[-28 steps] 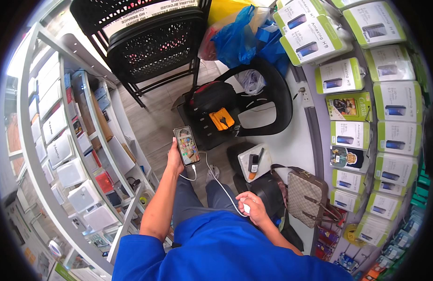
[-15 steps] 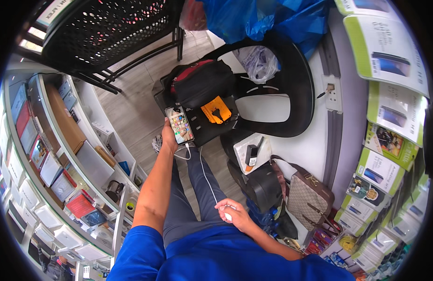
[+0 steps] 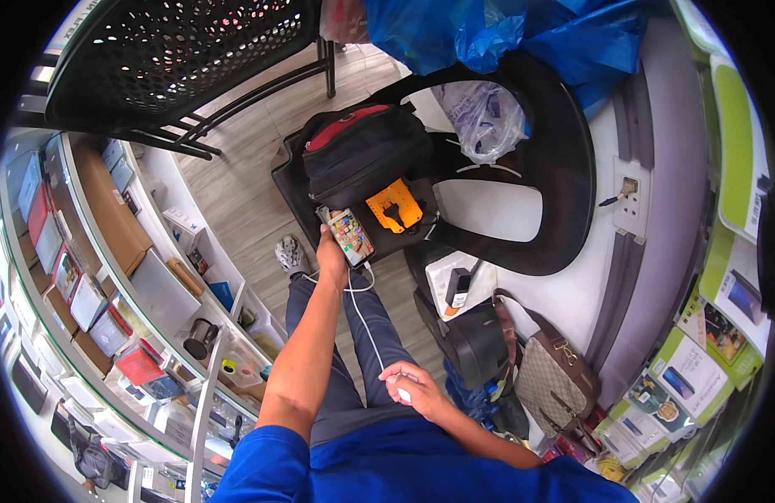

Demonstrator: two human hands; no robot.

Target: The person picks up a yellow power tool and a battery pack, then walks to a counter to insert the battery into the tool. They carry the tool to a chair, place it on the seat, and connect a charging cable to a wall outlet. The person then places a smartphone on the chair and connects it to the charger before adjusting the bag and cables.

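Observation:
My left hand (image 3: 329, 255) grips a smartphone (image 3: 351, 236) by its left side, with the lit screen of app icons facing up. A white charging cable (image 3: 361, 312) is plugged into the phone's lower end and hangs in a loop. It runs down to my right hand (image 3: 417, 391), which is closed around a small white charger (image 3: 404, 394) in front of my lap. Just beyond the phone, an orange piece with a black cable (image 3: 396, 206) on it lies on the black chair seat (image 3: 379, 243), beside a black and red bag (image 3: 366, 155).
Glass shelves of boxes (image 3: 144, 360) line the left. A folding chair (image 3: 186, 67) stands at the far left. On the right are a wall socket (image 3: 630, 197), a patterned bag (image 3: 557, 369), a white box (image 3: 442, 277) and hanging packages (image 3: 685, 369). Blue plastic bags (image 3: 488, 33) fill the far side.
My view has shifted, so the surroundings sit differently. My left hand and the phone have moved a little right and nearer. The right hand still holds the charger.

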